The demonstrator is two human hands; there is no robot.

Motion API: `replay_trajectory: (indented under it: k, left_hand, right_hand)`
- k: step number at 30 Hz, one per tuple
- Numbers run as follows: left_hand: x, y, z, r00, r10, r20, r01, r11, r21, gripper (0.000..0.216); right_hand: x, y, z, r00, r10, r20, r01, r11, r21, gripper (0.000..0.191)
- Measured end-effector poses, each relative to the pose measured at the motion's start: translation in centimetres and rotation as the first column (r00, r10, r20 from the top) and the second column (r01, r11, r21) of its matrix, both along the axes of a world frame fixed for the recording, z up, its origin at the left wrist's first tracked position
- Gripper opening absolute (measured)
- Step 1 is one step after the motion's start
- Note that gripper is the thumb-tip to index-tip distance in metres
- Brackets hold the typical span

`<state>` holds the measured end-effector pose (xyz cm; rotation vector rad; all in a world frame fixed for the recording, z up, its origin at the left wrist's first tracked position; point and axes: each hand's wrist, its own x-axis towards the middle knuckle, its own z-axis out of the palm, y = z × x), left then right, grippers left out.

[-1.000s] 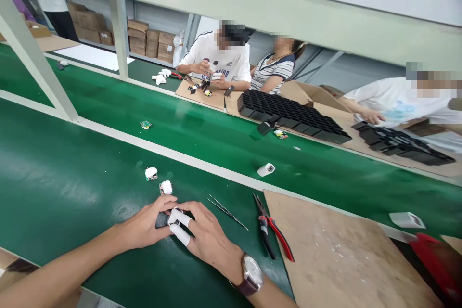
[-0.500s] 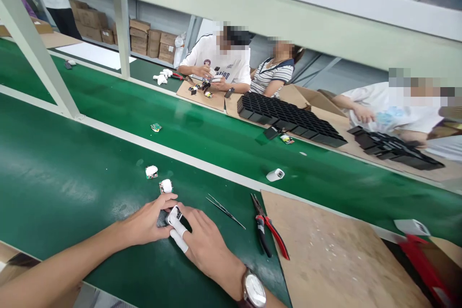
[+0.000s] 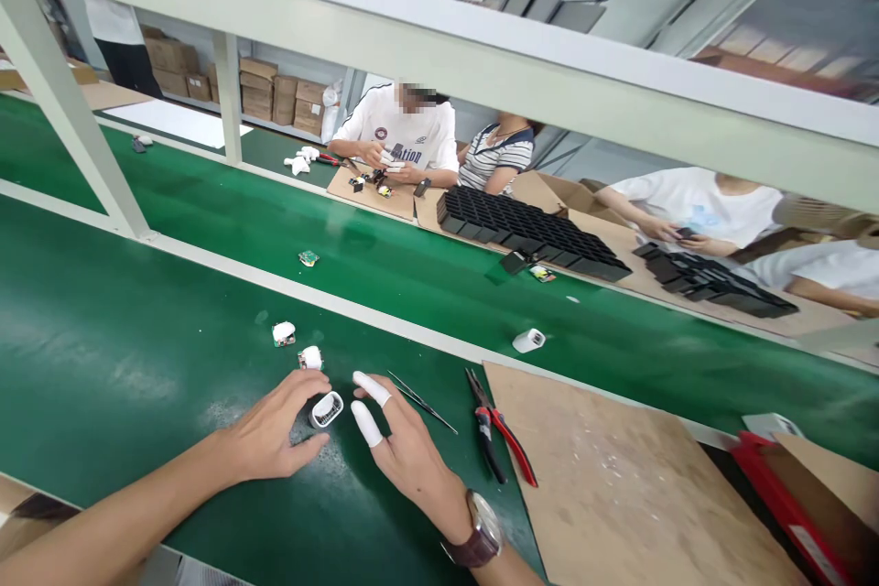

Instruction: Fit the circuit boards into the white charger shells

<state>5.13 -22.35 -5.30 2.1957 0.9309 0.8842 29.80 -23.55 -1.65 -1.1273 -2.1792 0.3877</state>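
A small white plastic housing point(image 3: 326, 409) stands with its open end up, and dark and light parts show inside its mouth. Curved around its left side is my left hand point(image 3: 271, 430), thumb and fingers spread; the thumb looks apart from the housing, and whether a fingertip touches it I cannot tell. To the right, my right hand point(image 3: 405, 453) is empty with its fingers apart, white finger cots on two of them. Just beyond the left fingertips lies a circuit board with a white block point(image 3: 310, 357); a similar board point(image 3: 283, 334) lies left of it.
Tweezers point(image 3: 422, 403) and red-and-black pliers point(image 3: 495, 430) lie right of my hands, beside a brown board point(image 3: 618, 476). Another white housing point(image 3: 528, 341) lies beyond the pale rail point(image 3: 309, 293). Across the bench, co-workers sit behind black trays point(image 3: 528, 233).
My right hand has let go of the white housing and drawn back to the right, its fingers spreading. The left hand stays beside the housing, its thumb slightly lower. The camera view has shifted.
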Motion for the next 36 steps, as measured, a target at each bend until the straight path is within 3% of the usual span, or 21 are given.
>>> replay_trajectory:
  k: [4, 6, 11, 13, 16, 18, 22, 25, 27, 31, 36]
  left_hand:
    - [0.1, -0.1, 0.3, 0.999, 0.004, -0.047, 0.007, 0.970, 0.243, 0.019]
    - [0.3, -0.1, 0.5, 0.999, 0.001, -0.033, 0.010, 0.948, 0.317, 0.016]
    - [0.5, 0.0, 0.9, 0.996, -0.029, -0.080, 0.051, 0.956, 0.288, 0.017]
    - [0.4, 0.0, 0.7, 0.995, -0.050, -0.091, 0.073, 0.960, 0.269, 0.016]
    - [0.2, 0.0, 0.2, 0.998, -0.020, -0.058, 0.035, 0.961, 0.275, 0.020]
    - [0.1, 0.0, -0.2, 0.998, -0.014, -0.062, 0.032, 0.953, 0.301, 0.024]
    - [0.1, 0.1, -0.8, 0.998, -0.029, -0.064, 0.045, 0.961, 0.273, 0.017]
    - [0.2, 0.2, -1.1, 0.999, 0.011, -0.043, -0.006, 0.991, 0.133, 0.018]
    - [0.3, 0.2, -1.2, 0.997, 0.043, -0.059, -0.040, 0.998, 0.047, 0.027]
    - [0.2, 0.1, -1.5, 0.994, 0.069, -0.080, -0.071, 0.997, -0.025, 0.038]
    - [0.3, 0.1, -1.9, 0.994, 0.072, -0.082, -0.074, 0.997, -0.015, 0.040]
  right_hand:
    - [0.6, 0.2, -1.3, 1.000, -0.015, 0.020, 0.015, 0.999, 0.036, 0.035]
    - [0.6, 0.1, -1.9, 0.999, -0.007, 0.036, 0.006, 0.999, 0.050, 0.033]
    - [1.1, -0.1, -2.0, 0.995, -0.004, 0.099, -0.006, 0.994, 0.105, 0.033]
    - [2.0, 0.0, -2.1, 0.979, -0.089, 0.183, 0.052, 0.979, 0.198, 0.034]
    - [4.4, 0.3, -2.8, 0.887, -0.333, 0.320, 0.220, 0.914, 0.342, 0.029]
    - [6.0, 0.3, -3.3, 0.839, -0.405, 0.364, 0.267, 0.889, 0.373, 0.025]
    - [6.7, -0.8, -2.7, 0.889, -0.317, 0.331, 0.221, 0.929, 0.296, 0.027]
    - [4.9, -2.5, -0.5, 0.963, -0.174, 0.207, 0.153, 0.981, 0.115, 0.030]
    - [3.4, -3.5, 1.1, 0.973, -0.090, 0.211, 0.079, 0.995, 0.064, 0.031]
    - [0.9, -4.2, 2.9, 0.903, -0.018, 0.430, -0.017, 0.997, 0.078, 0.026]
    - [-0.5, -3.5, 3.5, 0.794, -0.021, 0.607, -0.022, 0.998, 0.063, 0.024]
